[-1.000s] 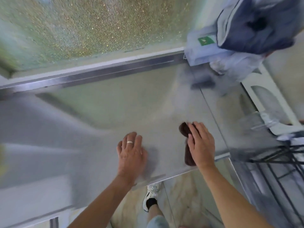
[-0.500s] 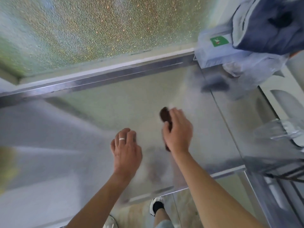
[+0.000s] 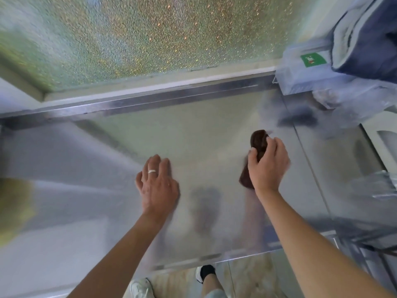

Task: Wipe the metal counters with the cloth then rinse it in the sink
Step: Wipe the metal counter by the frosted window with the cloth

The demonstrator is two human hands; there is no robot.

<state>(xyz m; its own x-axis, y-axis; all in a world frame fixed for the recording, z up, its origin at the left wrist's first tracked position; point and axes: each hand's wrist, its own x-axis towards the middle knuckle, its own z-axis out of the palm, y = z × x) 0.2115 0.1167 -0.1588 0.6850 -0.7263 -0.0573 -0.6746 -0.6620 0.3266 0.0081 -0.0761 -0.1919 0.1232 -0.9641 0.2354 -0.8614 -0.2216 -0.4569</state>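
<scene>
Cloth [image 3: 259, 143] gripped under right hand [image 3: 268, 166], on counter [image 3: 193, 134]

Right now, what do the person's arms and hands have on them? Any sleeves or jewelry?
Both forearms are bare, with no sleeves, gloves or watch in view. The left hand wears one plain silver-coloured band on a finger. The right hand shows no ring or other jewelry.
</scene>
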